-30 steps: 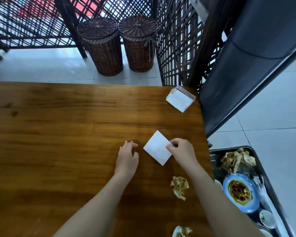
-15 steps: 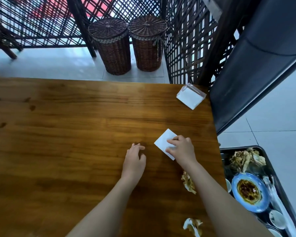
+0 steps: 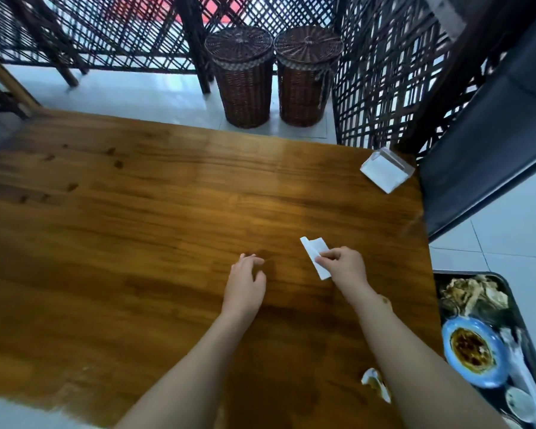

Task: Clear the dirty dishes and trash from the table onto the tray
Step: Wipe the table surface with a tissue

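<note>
item 1, right grip [image 3: 344, 267]: your thumb and fingertips are clamped on the edge of the white napkin [image 3: 314, 253]. the sheet buckles up off the tabletop [image 3: 136, 243] just ahead and left of the grip. you probably hold it by the edge so it lifts instead of sliding.

item 2, left grip [image 3: 245, 286]: your fingers are loosely bent and clamped on nothing, with the tips resting on the wood left of the right grip. it looks like a brace while the other grip works.

item 3, crumpled tissue [image 3: 376, 385]: stained, on the tabletop well behind the right grip, against your forearm. not yet cleared.

item 4, tray [image 3: 461, 273]: sits lower than the tabletop edge, right of and behind the right grip. it already carries a blue plate [image 3: 474, 351], wadded paper [image 3: 471, 295] and small white dishes. it seems parked close so each drop is a short swing.

item 5, napkin holder [image 3: 386, 170]: at the far corner, ahead and right of the right grip. judged a fixture, so it stays.
</note>
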`<move>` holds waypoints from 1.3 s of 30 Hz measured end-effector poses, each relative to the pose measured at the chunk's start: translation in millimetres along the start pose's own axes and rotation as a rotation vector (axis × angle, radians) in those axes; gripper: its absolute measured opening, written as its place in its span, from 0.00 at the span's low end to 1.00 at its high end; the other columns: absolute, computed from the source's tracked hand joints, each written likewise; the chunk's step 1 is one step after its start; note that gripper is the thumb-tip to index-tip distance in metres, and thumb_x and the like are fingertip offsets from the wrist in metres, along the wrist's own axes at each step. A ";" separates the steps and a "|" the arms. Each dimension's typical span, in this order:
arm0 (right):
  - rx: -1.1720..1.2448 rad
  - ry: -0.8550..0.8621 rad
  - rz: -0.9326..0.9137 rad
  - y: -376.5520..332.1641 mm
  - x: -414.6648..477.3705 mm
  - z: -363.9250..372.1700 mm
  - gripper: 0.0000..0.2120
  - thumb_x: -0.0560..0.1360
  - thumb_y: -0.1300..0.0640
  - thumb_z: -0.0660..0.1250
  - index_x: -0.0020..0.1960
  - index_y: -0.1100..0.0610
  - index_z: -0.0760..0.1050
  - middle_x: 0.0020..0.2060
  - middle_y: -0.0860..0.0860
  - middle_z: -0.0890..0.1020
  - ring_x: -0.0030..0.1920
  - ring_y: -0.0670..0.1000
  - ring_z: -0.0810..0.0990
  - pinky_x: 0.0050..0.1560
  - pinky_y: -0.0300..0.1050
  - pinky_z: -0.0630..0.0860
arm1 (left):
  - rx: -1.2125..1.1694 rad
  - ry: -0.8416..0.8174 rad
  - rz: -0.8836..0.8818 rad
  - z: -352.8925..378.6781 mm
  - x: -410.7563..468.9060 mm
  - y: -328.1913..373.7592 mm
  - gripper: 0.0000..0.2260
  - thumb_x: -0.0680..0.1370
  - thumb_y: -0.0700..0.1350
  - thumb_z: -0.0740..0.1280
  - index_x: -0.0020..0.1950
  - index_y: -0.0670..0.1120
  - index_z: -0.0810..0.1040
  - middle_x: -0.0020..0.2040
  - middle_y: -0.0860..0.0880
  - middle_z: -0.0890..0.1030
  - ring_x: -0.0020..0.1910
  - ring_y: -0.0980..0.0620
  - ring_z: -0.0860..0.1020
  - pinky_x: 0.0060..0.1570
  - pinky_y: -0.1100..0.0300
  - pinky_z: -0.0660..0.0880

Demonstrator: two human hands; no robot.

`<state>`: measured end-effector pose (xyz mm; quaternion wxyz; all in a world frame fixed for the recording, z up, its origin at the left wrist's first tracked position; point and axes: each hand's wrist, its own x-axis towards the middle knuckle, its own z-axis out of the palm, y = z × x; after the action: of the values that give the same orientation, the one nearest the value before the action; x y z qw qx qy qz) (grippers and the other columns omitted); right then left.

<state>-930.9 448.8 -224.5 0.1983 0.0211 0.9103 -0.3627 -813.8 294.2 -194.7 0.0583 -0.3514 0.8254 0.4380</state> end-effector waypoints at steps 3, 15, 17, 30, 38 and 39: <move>0.250 -0.058 0.027 -27.7 -27.4 10.5 0.11 0.74 0.56 0.72 0.55 0.59 0.82 0.46 0.46 0.79 0.46 0.44 0.75 0.45 0.39 0.73 | -0.028 0.040 -0.003 -26.4 -8.1 -13.7 0.13 0.82 0.44 0.59 0.67 0.50 0.73 0.76 0.50 0.63 0.76 0.52 0.57 0.73 0.55 0.58; 0.467 -0.107 -0.086 -163.3 -175.9 96.6 0.08 0.75 0.55 0.70 0.53 0.55 0.80 0.44 0.45 0.78 0.45 0.44 0.76 0.38 0.35 0.73 | -0.121 0.204 0.026 -189.1 -71.0 -102.2 0.15 0.83 0.44 0.59 0.69 0.50 0.72 0.76 0.50 0.63 0.76 0.50 0.58 0.73 0.53 0.58; 0.498 -0.113 -0.107 -184.0 -196.7 111.8 0.08 0.75 0.55 0.71 0.53 0.55 0.81 0.42 0.43 0.78 0.44 0.43 0.76 0.36 0.34 0.70 | -0.125 0.229 0.056 -217.7 -80.6 -117.3 0.16 0.83 0.44 0.59 0.71 0.49 0.70 0.75 0.50 0.65 0.75 0.51 0.60 0.73 0.54 0.59; 0.454 -0.203 -0.169 -299.7 -289.5 221.7 0.09 0.73 0.56 0.72 0.52 0.57 0.81 0.44 0.46 0.78 0.48 0.47 0.74 0.41 0.37 0.72 | -0.345 0.478 0.027 -383.8 -135.4 -204.8 0.15 0.82 0.50 0.60 0.69 0.54 0.70 0.72 0.52 0.68 0.70 0.51 0.67 0.66 0.54 0.68; 0.447 -0.249 -0.208 -344.5 -289.7 266.4 0.09 0.74 0.55 0.71 0.52 0.58 0.81 0.50 0.49 0.79 0.51 0.49 0.75 0.46 0.40 0.73 | -0.493 0.541 -0.031 -420.6 -116.9 -235.5 0.12 0.81 0.51 0.62 0.65 0.55 0.72 0.69 0.52 0.71 0.66 0.51 0.70 0.60 0.56 0.72; 0.449 -0.254 -0.206 -348.0 -287.0 271.8 0.09 0.74 0.55 0.71 0.53 0.58 0.81 0.50 0.50 0.79 0.52 0.50 0.75 0.48 0.41 0.74 | -0.504 0.539 -0.036 -423.2 -112.7 -237.6 0.12 0.81 0.51 0.62 0.65 0.55 0.72 0.69 0.52 0.72 0.65 0.52 0.71 0.59 0.56 0.72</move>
<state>-636.2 41.2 -68.5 0.2631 -0.0740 0.7724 -0.5733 -490.2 -57.3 -53.3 -0.2417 -0.4718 0.6712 0.5181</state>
